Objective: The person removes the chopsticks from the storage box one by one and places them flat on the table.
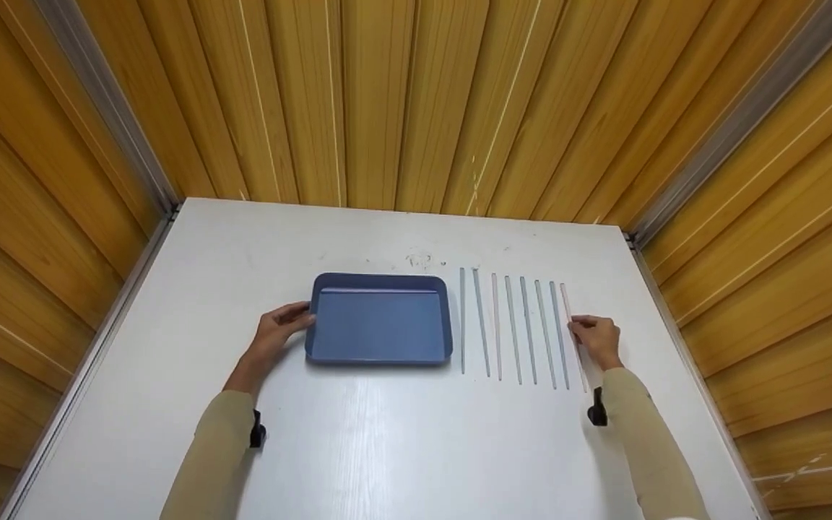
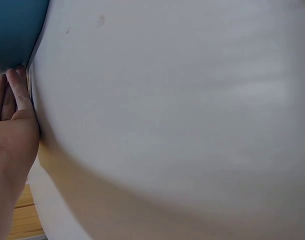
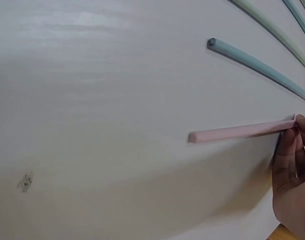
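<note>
A blue rectangular tray with raised walls lies on the white table. My left hand holds its left wall, thumb at the rim; in the left wrist view the fingers meet the tray's edge. On the right, my right hand pinches a thin pink stick between thumb and fingers, around its middle. The right wrist view shows this pink stick running out of the fingertips, its near end free. Beside it lies a light-blue stick.
Several more thin sticks in blue, green and pink, such as the pale green stick, form a row right of the tray. Dark smudges mark the white table. Yellow wood-patterned panels surround it at the back and sides.
</note>
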### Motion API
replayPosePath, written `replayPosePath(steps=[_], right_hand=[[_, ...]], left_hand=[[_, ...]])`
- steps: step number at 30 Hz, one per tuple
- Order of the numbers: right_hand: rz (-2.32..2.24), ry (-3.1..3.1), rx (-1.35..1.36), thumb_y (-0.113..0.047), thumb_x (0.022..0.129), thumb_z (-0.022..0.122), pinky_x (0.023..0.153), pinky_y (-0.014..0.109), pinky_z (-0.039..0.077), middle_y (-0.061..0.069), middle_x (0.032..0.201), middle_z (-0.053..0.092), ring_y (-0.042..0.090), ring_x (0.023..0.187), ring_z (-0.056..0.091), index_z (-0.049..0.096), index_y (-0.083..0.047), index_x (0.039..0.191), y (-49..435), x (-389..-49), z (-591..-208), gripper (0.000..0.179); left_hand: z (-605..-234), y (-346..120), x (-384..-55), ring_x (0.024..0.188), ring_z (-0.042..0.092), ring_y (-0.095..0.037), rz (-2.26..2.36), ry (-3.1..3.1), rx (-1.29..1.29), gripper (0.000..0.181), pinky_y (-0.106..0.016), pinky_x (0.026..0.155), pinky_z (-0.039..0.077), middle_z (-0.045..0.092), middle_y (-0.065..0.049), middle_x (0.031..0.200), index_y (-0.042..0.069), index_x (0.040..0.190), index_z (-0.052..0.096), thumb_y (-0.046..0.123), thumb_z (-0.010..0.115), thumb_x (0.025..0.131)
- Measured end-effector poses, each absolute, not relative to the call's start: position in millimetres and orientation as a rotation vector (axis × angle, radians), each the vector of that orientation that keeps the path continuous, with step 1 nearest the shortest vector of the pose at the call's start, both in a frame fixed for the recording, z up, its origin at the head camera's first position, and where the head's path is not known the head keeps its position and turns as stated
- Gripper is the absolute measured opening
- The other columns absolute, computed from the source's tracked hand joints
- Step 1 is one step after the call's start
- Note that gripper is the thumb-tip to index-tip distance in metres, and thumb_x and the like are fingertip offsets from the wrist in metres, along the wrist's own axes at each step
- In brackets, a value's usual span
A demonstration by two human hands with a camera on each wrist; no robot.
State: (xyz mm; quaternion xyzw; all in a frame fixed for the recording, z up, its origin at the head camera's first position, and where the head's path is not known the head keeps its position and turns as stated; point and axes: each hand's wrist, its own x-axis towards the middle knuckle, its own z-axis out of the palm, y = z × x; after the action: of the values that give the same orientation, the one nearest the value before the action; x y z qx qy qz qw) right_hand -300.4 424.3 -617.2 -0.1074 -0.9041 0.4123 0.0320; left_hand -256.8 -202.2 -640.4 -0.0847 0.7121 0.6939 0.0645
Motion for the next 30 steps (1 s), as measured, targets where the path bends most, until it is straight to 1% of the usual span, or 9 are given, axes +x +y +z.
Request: replayPosePath(steps=[4,9,12,16,20,26,28,29,30], right_hand=[[1.301,-2.721,-0.345,-0.010,0.097,0.067,0.060,0.010,0.053,0.028,0.105,0.074,0.001,0.070,0.066,0.071,0.012,0.116,423,-296,-622,0.029],[1.292,-2.719,-0.349,-0.010,0.097,0.066,0.058,0.010,0.051,0.024,0.098,0.074,0.002,0.068,0.063,0.070,0.012,0.116,424,-291,-622,0.029],[1.290,-2.749,-0.352,-0.010,0.099,0.065,0.057,0.012,0.051,0.023,0.096,0.074,0.004,0.067,0.062,0.069,0.013,0.117,425,-288,-616,0.030],[1.251,-2.777,-0.315,-0.010,0.099,0.065,0.053,0.013,0.049,0.020,0.093,0.073,0.007,0.066,0.063,0.069,0.013,0.117,426,-289,-602,0.029],[1.216,-2.767,-0.217,-0.007,0.097,0.067,0.052,0.011,0.049,0.023,0.092,0.072,0.010,0.066,0.067,0.070,0.013,0.114,419,-294,-587,0.027],[1.220,-2.742,-0.022,-0.007,0.096,0.070,0.054,0.008,0.049,0.031,0.098,0.072,0.002,0.066,0.065,0.072,0.011,0.112,390,-304,-568,0.025],[1.234,-2.736,0.049,-0.007,0.096,0.069,0.055,0.007,0.048,0.032,0.099,0.073,0.007,0.068,0.067,0.072,0.012,0.111,375,-308,-562,0.024],[1.249,-2.733,0.087,-0.006,0.096,0.069,0.055,0.008,0.048,0.032,0.099,0.073,0.011,0.070,0.069,0.072,0.012,0.111,366,-310,-559,0.024],[1.258,-2.734,0.129,-0.006,0.096,0.069,0.056,0.007,0.048,0.032,0.099,0.073,0.018,0.072,0.072,0.072,0.012,0.111,357,-312,-556,0.024]], left_hand=[[-640,-203,-256,0.112,0.062,-0.001,2.107,2.146,-0.232,0.054,-0.018,0.096,0.054,0.059,-0.019,0.145,0.002,0.140,0.060,0.020,0.077,0.093],[-641,-204,-256,0.115,0.061,-0.004,2.100,2.144,-0.215,0.055,-0.018,0.097,0.053,0.059,-0.018,0.146,0.003,0.140,0.060,0.022,0.078,0.092],[-642,-204,-255,0.116,0.061,-0.005,2.090,2.152,-0.196,0.055,-0.017,0.097,0.053,0.059,-0.018,0.146,0.003,0.141,0.060,0.021,0.078,0.092],[-640,-203,-254,0.113,0.063,-0.002,2.102,2.158,-0.193,0.053,-0.017,0.095,0.054,0.059,-0.019,0.145,0.002,0.140,0.060,0.020,0.077,0.093],[-641,-202,-255,0.109,0.064,0.000,2.120,2.140,-0.198,0.052,-0.018,0.094,0.054,0.059,-0.021,0.145,0.000,0.140,0.060,0.018,0.076,0.094],[-642,-203,-257,0.109,0.063,0.000,2.113,2.118,-0.204,0.053,-0.017,0.094,0.054,0.058,-0.021,0.146,0.001,0.141,0.059,0.019,0.076,0.094],[-641,-203,-256,0.109,0.062,0.001,2.095,2.113,-0.208,0.055,-0.015,0.094,0.052,0.056,-0.021,0.148,0.001,0.143,0.057,0.020,0.076,0.094],[-639,-204,-255,0.109,0.062,0.002,2.092,2.104,-0.213,0.055,-0.014,0.094,0.052,0.056,-0.021,0.149,0.001,0.143,0.057,0.019,0.075,0.095],[-634,-203,-253,0.108,0.062,0.002,2.102,2.095,-0.212,0.055,-0.014,0.094,0.052,0.055,-0.022,0.149,-0.001,0.143,0.056,0.017,0.075,0.095]])
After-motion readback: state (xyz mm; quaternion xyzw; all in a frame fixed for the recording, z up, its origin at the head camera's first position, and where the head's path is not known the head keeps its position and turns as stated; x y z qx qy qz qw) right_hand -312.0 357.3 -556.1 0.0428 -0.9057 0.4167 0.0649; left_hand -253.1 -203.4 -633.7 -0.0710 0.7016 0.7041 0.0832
